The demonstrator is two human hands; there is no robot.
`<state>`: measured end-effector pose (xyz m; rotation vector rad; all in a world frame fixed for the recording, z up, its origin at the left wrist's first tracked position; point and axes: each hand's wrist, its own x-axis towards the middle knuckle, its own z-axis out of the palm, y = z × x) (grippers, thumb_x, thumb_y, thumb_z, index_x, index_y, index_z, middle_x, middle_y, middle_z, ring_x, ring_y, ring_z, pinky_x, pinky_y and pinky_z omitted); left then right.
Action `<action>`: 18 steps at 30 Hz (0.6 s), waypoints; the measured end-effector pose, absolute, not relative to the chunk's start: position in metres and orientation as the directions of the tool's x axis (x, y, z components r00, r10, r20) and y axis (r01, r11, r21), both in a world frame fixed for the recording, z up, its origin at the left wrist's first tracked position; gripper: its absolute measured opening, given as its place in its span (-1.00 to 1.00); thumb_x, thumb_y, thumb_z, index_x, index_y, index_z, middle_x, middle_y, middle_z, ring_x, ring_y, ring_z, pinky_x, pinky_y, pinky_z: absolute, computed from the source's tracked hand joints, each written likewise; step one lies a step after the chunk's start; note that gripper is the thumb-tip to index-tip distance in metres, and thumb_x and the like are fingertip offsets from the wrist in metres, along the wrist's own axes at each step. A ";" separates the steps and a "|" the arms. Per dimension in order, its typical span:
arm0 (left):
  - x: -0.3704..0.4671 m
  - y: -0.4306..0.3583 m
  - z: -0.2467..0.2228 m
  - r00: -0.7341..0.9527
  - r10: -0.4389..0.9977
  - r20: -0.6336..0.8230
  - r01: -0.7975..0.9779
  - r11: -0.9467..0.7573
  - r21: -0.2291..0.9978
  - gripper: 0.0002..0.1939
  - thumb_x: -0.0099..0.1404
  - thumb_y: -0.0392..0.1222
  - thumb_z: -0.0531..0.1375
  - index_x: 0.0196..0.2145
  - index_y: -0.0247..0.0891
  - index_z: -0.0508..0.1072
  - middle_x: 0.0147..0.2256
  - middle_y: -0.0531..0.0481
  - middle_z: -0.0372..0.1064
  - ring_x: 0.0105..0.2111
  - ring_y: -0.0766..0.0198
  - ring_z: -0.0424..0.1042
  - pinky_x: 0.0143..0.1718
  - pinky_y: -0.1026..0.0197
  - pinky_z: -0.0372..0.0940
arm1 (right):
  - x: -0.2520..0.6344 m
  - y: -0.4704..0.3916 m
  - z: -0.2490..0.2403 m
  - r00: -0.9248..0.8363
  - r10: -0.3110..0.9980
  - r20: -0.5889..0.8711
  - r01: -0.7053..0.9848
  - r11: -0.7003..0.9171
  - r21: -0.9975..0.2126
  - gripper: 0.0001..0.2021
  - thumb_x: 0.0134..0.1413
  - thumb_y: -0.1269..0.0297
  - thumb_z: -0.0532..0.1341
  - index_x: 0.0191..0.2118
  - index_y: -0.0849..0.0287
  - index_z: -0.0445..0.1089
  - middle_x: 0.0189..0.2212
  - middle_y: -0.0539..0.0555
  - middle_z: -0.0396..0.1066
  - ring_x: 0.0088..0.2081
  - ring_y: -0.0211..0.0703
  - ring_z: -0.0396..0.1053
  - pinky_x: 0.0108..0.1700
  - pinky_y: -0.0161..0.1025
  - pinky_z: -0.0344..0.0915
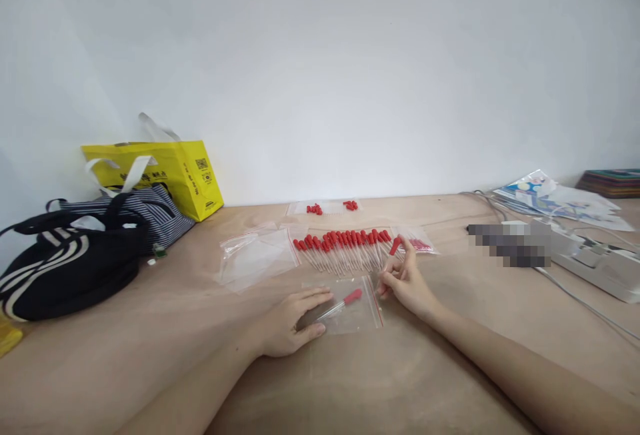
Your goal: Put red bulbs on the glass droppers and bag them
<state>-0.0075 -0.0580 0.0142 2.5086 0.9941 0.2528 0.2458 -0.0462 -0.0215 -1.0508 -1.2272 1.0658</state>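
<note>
A clear zip bag (345, 322) lies flat in front of me with one red-bulbed dropper (353, 296) inside it. My left hand (287, 322) rests on the bag's left end, fingers and thumb spread around the dropper's glass tip. Just beyond the bag's right edge, my right hand (407, 282) pinches another dropper (395, 245), its red bulb pointing up and away from me. Behind the bag, a row of several red-bulbed droppers (345, 240) lies side by side, glass stems towards me.
Flat clear bags (257, 258) lie left of the row; a bag with red pieces (419, 246) lies right. Farther back are small red bulbs (315, 209) on plastic. A black bag (70, 268) and yellow bag (200, 182) stand left. Right are a power strip (595, 265) and printed packets (550, 195).
</note>
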 end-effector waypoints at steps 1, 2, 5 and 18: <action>-0.008 -0.058 0.013 0.728 0.685 0.015 0.606 -0.653 0.454 -0.51 0.21 -0.06 0.04 0.10 -0.05 0.09 0.13 0.04 0.02 0.11 0.16 0.03 0.10 0.02 0.00 | 0.244 -0.046 -0.023 0.053 0.984 0.171 -0.054 0.174 -0.983 -0.18 -0.19 0.19 0.20 0.10 0.04 -0.39 -0.63 -0.22 0.21 -0.65 -0.26 0.31 -0.60 -0.29 0.31; -0.008 -0.058 0.012 0.729 0.684 0.020 0.602 -0.655 0.457 -0.52 0.21 -0.06 0.04 0.09 -0.06 0.09 0.13 0.04 0.02 0.11 0.15 0.03 0.10 0.02 0.00 | 0.242 -0.045 -0.025 0.064 0.986 0.153 -0.063 0.157 -0.986 -0.25 -0.18 0.16 0.20 0.06 0.05 -0.32 -0.63 -0.22 0.22 -0.66 -0.26 0.31 -0.62 -0.30 0.30; -0.009 -0.057 0.010 0.733 0.679 0.038 0.591 -0.664 0.457 -0.52 0.21 -0.04 0.04 0.09 -0.07 0.10 0.13 0.02 0.02 0.11 0.15 0.03 0.09 0.03 0.00 | 0.239 -0.044 -0.029 0.090 0.991 0.101 -0.113 0.111 -0.987 -0.43 -0.17 0.08 0.20 -0.11 0.08 -0.16 -0.63 -0.18 0.25 -0.65 -0.27 0.32 -0.60 -0.30 0.31; -0.007 -0.057 0.009 0.727 0.687 0.012 0.611 -0.655 0.445 -0.51 0.21 -0.05 0.04 0.10 -0.12 0.10 0.14 -0.01 -0.01 0.11 0.16 0.01 0.10 0.03 -0.02 | 0.248 -0.049 -0.024 -0.327 0.945 -0.017 0.129 0.027 -0.991 -0.68 -0.25 0.08 0.27 -0.44 0.25 0.34 -0.72 -0.11 0.24 -0.70 -0.44 0.15 -0.67 -0.45 0.14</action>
